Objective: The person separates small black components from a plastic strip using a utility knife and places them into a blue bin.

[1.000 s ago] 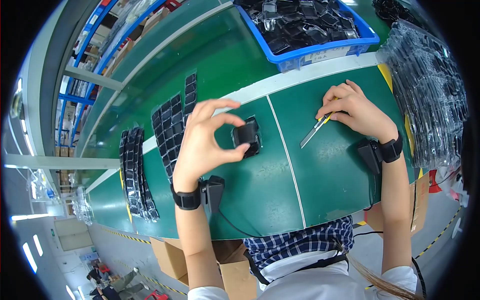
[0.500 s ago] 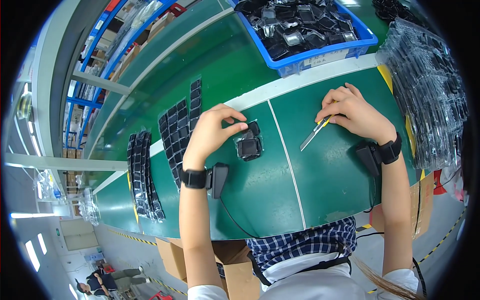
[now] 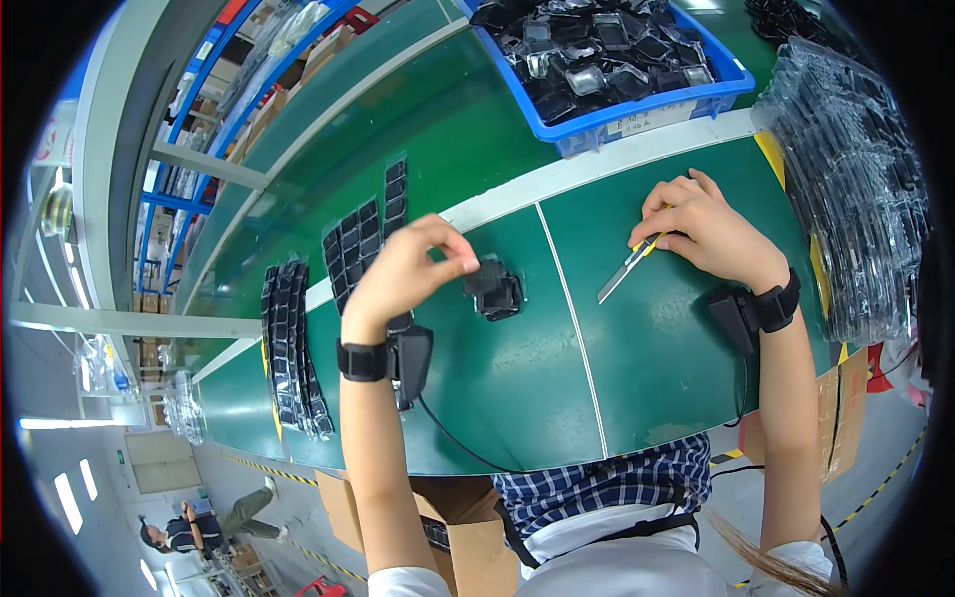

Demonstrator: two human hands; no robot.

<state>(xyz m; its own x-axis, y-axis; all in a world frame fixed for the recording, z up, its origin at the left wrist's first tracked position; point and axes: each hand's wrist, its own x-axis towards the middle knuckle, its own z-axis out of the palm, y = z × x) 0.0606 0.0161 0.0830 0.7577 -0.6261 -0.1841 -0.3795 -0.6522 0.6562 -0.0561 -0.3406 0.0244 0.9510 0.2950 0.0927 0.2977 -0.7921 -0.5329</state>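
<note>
My left hand (image 3: 423, 264) pinches a small flat black square piece (image 3: 481, 278) between thumb and fingers. The piece hangs tilted over a small stack of black square pieces in clear wrapping (image 3: 502, 301) on the green worktable (image 3: 527, 398), partly hiding it. To the right, my right hand (image 3: 696, 221) is closed around a yellow utility knife (image 3: 637, 261). Its long blade is out and points down and left, apart from the stack. Beside my left hand, sheets of black square pieces (image 3: 353, 244) lie partly covered by the hand and wrist.
A blue bin (image 3: 637, 117) full of black pieces stands beyond the pale rail. Clear plastic trays (image 3: 846, 189) are piled at the right edge. More black strips (image 3: 293, 348) lie far left. Open cardboard boxes (image 3: 482, 557) stand below the table, and another person (image 3: 204, 527) is in the background.
My left hand has drawn back slightly left, lifting a black square piece off the stack. My right hand and the knife have hardly moved.
</note>
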